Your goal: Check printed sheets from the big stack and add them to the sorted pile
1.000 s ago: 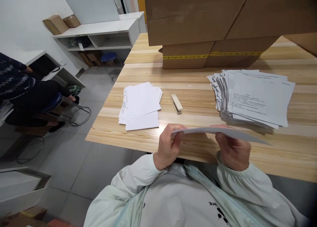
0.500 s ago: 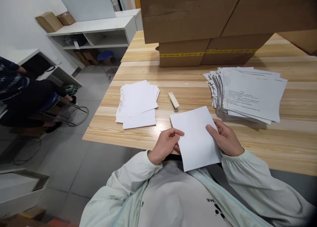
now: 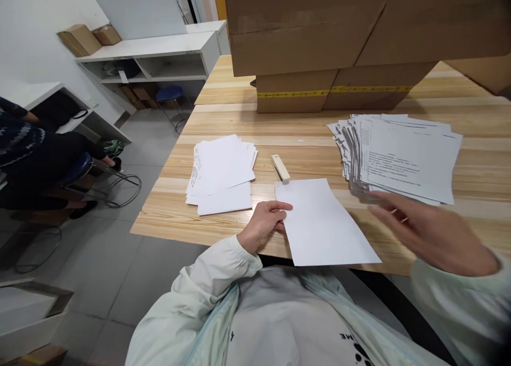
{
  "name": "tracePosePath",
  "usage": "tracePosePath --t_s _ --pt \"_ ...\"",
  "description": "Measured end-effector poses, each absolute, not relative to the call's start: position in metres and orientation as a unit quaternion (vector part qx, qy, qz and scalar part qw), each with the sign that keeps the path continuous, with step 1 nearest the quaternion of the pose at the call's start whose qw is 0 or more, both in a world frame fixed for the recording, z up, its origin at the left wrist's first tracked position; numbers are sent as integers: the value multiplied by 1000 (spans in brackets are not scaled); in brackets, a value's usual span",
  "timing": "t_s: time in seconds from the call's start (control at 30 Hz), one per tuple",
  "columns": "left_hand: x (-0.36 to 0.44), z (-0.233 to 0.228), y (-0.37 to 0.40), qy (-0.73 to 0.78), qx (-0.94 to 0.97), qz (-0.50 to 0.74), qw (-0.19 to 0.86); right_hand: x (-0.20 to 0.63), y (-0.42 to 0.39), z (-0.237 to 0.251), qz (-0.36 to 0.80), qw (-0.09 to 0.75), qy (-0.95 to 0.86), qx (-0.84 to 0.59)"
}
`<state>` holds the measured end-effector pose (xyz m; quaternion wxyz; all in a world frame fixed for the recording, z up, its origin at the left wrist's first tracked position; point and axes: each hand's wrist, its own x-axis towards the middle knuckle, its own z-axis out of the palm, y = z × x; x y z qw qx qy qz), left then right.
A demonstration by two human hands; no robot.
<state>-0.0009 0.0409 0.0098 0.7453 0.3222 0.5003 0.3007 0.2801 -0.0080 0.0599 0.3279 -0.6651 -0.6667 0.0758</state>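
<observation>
My left hand (image 3: 266, 221) pinches the left edge of a blank white sheet of paper (image 3: 325, 227), which lies at the table's front edge and juts slightly past it. Blurred by motion, my right hand (image 3: 431, 230) has its fingers stretched out at the near edge of a thick stack of printed papers (image 3: 403, 158); whether it touches the stack I cannot tell. Just beyond the sheet's top left corner lies a cream stapler (image 3: 280, 167). Left of the stapler is a smaller pile of papers (image 3: 224, 166), mostly blank side up.
Large cardboard boxes (image 3: 295, 92) stand at the back of the wooden table (image 3: 167, 196). A seated person (image 3: 51, 153) is at the far left. Beyond the table are a blue stool (image 3: 169, 93) and white shelves (image 3: 159, 42).
My right hand has let go of the sheet's right side and moved right to the printed stack. The sheet now lies lower and flatter, still in my left hand.
</observation>
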Motion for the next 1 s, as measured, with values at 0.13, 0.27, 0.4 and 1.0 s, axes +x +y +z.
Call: tracePosePath --t_s 0.13,0.27,0.4,1.0 --pt "0 9 37 498 310 299 753 266 11 111 -76 243 -760 -598" --pt "4 9 37 506 304 320 741 231 54 123 -45 275 -808 -518" --pt "9 10 42 513 301 336 731 195 110 102 32 255 -833 -490" --pt "7 13 32 525 319 329 718 122 169 28 10 251 -839 -483"
